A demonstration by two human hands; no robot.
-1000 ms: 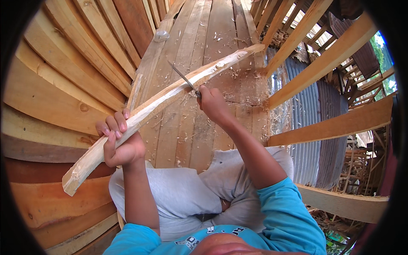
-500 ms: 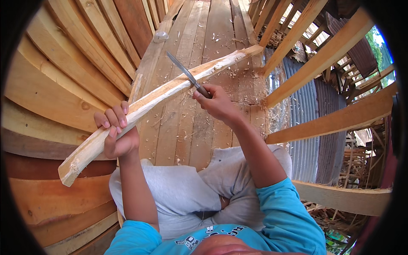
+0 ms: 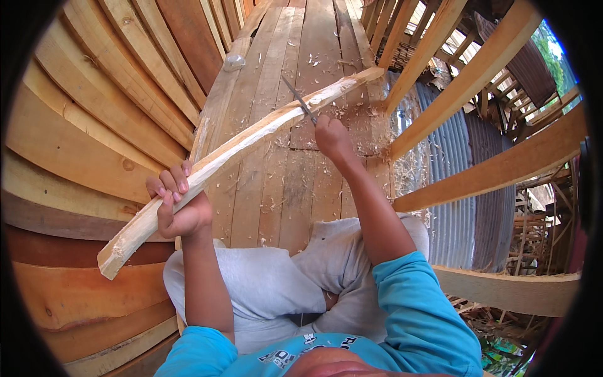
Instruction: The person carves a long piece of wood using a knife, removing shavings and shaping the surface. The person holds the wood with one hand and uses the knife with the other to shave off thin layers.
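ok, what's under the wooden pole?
Floor planks with scattered wood shavings show either side of the wooden pole's middle; the left hand grips its near part from below. Whatever it directly covers can't be seen.

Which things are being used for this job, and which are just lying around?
Being used:
- long wooden stick, in the left hand
- knife, in the right hand

Just lying around:
- wood shavings
- small clear object on the floorboards

room over floor (image 3: pixel 259 201) between legs (image 3: pixel 264 276) and stick (image 3: pixel 264 127); plank wall (image 3: pixel 81 141) blocks left, slats (image 3: pixel 460 87) right.
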